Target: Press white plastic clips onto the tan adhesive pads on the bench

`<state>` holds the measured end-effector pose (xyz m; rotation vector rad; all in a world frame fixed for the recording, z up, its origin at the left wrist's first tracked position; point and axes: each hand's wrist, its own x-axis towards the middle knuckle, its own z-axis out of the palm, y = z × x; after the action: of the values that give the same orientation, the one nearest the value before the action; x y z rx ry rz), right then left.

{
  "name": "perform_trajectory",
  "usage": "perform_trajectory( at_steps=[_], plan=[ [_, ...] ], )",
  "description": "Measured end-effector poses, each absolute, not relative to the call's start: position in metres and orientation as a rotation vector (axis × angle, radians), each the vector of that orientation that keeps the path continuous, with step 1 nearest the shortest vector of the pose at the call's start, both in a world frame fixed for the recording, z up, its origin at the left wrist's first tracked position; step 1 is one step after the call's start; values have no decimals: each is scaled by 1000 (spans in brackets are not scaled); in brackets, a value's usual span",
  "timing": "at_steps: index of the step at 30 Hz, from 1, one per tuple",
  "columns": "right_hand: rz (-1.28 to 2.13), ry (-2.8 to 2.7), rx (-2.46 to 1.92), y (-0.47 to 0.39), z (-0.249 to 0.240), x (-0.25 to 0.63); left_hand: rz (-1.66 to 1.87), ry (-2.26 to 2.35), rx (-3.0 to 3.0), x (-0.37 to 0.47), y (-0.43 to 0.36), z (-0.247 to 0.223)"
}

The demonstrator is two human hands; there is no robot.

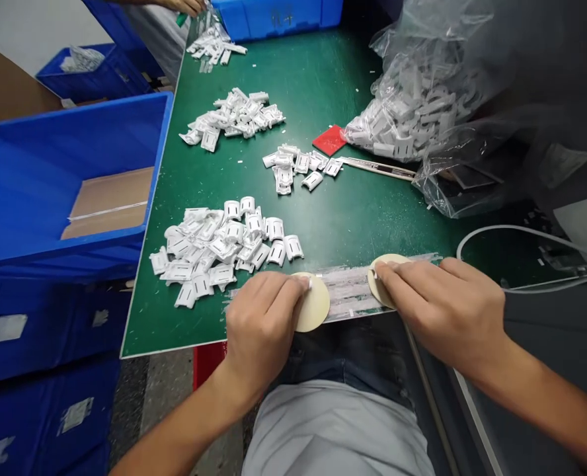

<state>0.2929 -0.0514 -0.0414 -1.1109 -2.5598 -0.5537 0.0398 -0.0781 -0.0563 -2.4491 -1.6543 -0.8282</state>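
Note:
Two pale yellow discs lie at the front edge of the green table (357, 231), over a strip of whitish tape (349, 291). My left hand (266, 317) is closed at the left disc (316, 305), its thumb and finger pressed together over a tiny white piece. My right hand (439, 304) is closed at the right disc (380, 291); whatever its pinched fingers hold is too small to name. A large pile of white curved plastic parts (209, 248) is left of my left hand. Smaller groups of such parts (283, 175) sit farther back.
Clear bags of white parts (412, 112) stand at the back right, near a red square (329, 140) and a thin metal tool (377, 168). Blue bins (70, 192) line the left. Another person's hand (189, 6) is at the far end. A white cable (526, 231) loops right.

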Motion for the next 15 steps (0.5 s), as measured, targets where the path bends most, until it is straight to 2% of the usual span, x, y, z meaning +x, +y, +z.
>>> perform_trajectory(
  at_steps=[4, 8, 15],
  plan=[
    [-446, -2574, -1094, -54, -42, 294, -825, -1681, -2521, 40, -79, -56],
    [-528, -2515, -1060, -55, -45, 296, -855, -1640, -2466, 41, -79, -57],
    [-428, -2511, -1047, -54, -44, 296, -907, -1632, -2503, 39, -83, -56]
  ],
)
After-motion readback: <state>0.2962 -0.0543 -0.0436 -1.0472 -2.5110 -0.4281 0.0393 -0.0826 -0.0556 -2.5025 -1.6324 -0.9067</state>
